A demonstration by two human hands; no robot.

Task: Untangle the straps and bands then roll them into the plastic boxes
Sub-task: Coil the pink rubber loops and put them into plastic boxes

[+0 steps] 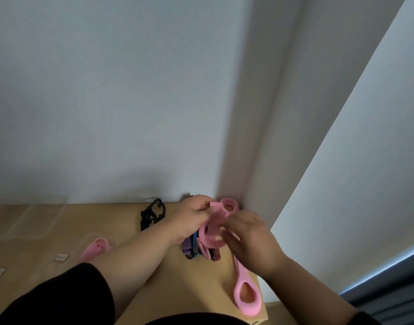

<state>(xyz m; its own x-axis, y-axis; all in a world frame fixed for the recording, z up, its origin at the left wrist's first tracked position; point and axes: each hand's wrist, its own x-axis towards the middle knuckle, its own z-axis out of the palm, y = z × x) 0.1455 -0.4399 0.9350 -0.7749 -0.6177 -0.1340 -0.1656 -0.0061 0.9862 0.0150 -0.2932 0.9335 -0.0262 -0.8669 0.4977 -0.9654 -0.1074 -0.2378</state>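
Far left on the tan wooden table point(154, 277), the clear plastic boxes point(27, 221) sat open, and 1 rolled pink band point(95, 249) already lay near them. A tangle of black straps point(153, 213) waited by the wall, untouched.

Then your left hand point(192, 219): fingers closed in a pinch on the upper end of the long pink foam-like resistance band with looped handles point(245, 296), held raised above the table's right end. Your right hand point(250, 240) sat just beside it, fingers half-curled around the band's middle loops; blur hid whether they were truly gripping. So the band ran between both hands, 1 ring poking up past your left fingertips, while its far handle trailed down and rested flat near the table's front edge. Beneath your hands lay a striped purple and blue strap bundle point(194, 247).

That band looked soft, light and springy. It would likely bend easily but want to uncoil, so pinching the flat section beside a loop, as you did, seemed the sound place to hold.
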